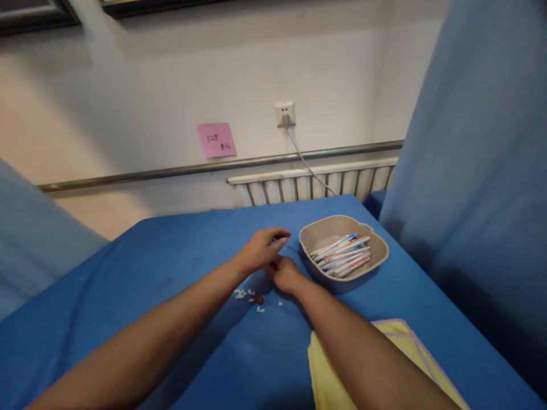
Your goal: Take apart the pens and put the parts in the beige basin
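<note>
Beige, rounded-square, plastic-looking basin (311, 238) with a loop handle: upright, right of centre in the frame. Slim pens with white, blue and pink barrels (343, 256) lie heaped inside, mostly slanting up rightward. Small white scraps (241, 294) lie scattered below centre, beside a reddish-brown lump (258, 300), material unclear.

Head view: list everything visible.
Sheet: one, blue, lower half
Basin: one, tan, centre right
Pens: many, mostly pale, in basin
Bits: several, white, on sheet
Speck: one, reddish-brown, among bits
Cloth: one, yellow, lower right
Wall: one, whitish, behind
Note: one, pink, on wall
Socket: one, white, on wall
Plug: one, grey, in socket
Cord: one, pale, below plug
Rail: one, grey, along wall
Radiator: one, white, below rail
Curtains: two, blue, both sides
Frames: two, dark, top left
Forearms: two, bare, bottom
Left hand: one, centre
Right hand: one, beside left
</note>
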`<state>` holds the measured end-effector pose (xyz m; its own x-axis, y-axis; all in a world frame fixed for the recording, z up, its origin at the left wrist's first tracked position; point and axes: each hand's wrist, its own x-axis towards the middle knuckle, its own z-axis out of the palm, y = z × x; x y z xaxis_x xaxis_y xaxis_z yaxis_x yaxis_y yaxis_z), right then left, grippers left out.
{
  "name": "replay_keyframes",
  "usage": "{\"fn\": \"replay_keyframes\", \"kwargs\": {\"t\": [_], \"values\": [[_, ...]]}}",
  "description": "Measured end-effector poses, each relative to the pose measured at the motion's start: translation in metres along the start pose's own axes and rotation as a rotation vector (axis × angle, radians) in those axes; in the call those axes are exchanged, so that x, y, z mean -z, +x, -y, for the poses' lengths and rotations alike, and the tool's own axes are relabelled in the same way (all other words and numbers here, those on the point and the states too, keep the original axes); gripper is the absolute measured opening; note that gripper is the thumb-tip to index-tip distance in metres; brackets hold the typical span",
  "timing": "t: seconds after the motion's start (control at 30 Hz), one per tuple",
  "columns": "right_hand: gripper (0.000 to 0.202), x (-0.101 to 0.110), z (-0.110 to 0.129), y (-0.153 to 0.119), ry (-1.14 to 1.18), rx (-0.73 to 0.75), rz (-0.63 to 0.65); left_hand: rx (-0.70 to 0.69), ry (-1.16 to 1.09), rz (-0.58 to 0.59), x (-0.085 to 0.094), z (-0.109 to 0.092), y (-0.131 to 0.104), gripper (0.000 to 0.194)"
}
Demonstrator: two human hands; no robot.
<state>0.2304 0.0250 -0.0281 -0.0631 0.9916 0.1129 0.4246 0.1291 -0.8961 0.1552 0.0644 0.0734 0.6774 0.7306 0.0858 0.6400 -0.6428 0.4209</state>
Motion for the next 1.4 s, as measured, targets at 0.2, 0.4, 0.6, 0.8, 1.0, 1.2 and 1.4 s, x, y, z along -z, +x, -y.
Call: {"fn": "replay_keyframes", "kwargs": {"t": [0.2, 0.4, 0.6, 0.8, 1.0, 1.2, 1.4], "values": [[0.015, 0.002, -0.005, -0.005, -0.214, -0.017, 0.054, 0.466, 0.059, -0.330, 0.025, 0.123, -0.144, 0.045], [0.023, 0.006, 0.013, -0.027, -0.455, -0.083, 0.094, 0.519, 0.127, -0.289, 0.019, 0.171, -0.197, 0.053], [0.025, 0.037, 0.020, -0.069, -0.607, -0.187, 0.144, 0.248, 0.028, -0.194, -0.019, 0.137, -0.168, 0.048], [0.037, 0.016, 0.019, -0.086, -0.502, -0.230, 0.091, 0.054, -0.109, -0.130, -0.048, 0.087, -0.147, 0.046], [0.020, -0.023, 0.017, -0.049, -0.201, -0.190, 0.059, -0.050, -0.190, -0.085, -0.056, 0.065, -0.134, 0.045], [0.016, -0.007, -0.006, -0.039, 0.011, -0.256, -0.056, -0.062, -0.281, -0.021, -0.055, 0.070, -0.131, 0.067], [0.010, 0.011, -0.021, -0.043, 0.026, -0.240, -0.083, -0.141, -0.187, 0.049, -0.056, 0.072, -0.129, 0.093]]}}
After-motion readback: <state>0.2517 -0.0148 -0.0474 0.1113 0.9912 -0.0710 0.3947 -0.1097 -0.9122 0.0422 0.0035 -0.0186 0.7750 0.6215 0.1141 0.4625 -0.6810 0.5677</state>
